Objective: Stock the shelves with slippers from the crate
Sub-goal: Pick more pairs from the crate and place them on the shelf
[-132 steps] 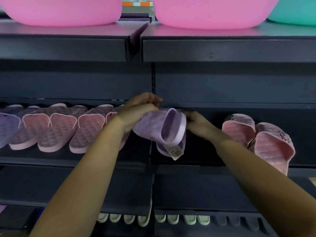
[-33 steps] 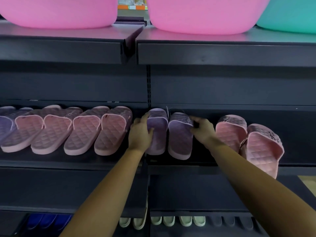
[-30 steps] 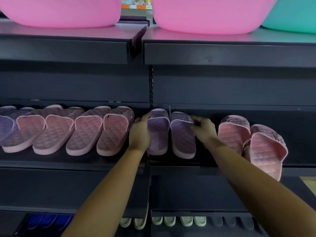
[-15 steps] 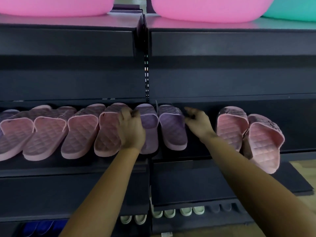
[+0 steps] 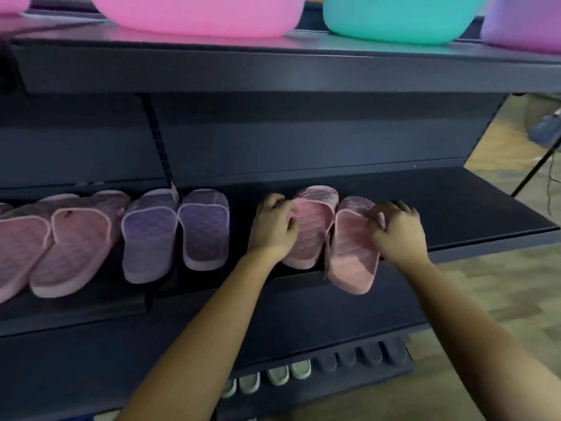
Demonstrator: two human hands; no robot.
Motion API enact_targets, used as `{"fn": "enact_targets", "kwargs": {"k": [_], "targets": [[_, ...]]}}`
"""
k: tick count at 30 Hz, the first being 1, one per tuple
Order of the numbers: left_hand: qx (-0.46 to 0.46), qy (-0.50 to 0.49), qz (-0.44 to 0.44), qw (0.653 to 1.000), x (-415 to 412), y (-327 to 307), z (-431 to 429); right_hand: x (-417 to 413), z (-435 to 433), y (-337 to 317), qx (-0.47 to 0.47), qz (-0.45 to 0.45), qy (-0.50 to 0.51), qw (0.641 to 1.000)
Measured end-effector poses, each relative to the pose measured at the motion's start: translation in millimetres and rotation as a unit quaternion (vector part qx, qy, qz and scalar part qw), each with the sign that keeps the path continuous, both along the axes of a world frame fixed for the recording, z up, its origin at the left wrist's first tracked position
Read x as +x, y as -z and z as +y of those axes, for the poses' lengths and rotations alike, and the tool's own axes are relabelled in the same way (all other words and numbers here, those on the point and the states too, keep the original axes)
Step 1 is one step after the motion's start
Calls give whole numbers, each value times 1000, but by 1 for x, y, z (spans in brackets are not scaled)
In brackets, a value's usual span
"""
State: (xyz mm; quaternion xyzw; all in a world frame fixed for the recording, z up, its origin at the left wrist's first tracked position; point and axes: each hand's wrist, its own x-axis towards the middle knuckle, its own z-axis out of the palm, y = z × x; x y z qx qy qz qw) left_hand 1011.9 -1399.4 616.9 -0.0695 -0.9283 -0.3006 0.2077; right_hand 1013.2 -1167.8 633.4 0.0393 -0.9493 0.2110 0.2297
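Two pink quilted slippers lie on the dark middle shelf (image 5: 473, 205). My left hand (image 5: 273, 227) grips the left pink slipper (image 5: 312, 232) at its left edge. My right hand (image 5: 397, 230) grips the right pink slipper (image 5: 352, 253) by its strap side; that slipper's heel hangs over the shelf's front edge. To the left, a purple pair (image 5: 179, 232) lies side by side on the shelf with no hand on it. More pink slippers (image 5: 69, 241) line the shelf further left. The crate is not in view.
Pink (image 5: 197, 13), teal (image 5: 397, 16) and purple (image 5: 522, 25) plastic basins stand on the top shelf. Pale (image 5: 273, 378) and dark slippers (image 5: 364, 357) line the bottom shelf. Bare shelf surface lies right of the pink pair. Floor and a stand leg (image 5: 534, 171) show at the right.
Both hands let go of the purple pair and moved right onto the two pink slippers. The view has swung to the right.
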Motion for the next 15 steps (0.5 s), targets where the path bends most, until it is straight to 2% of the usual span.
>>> {"fn": "enact_targets", "kwargs": {"k": [3,5,15], "targets": [[18,-4,-51,999,-8,6,20,-1,14,6,-69,-38,-8,997],[33,-16,-70,997,-11,7,27,-7,20,12,-74,-32,-27,996],[44,-169,-27,984,-4,13,6,-71,-9,9,-137,-8,-94,986]]}}
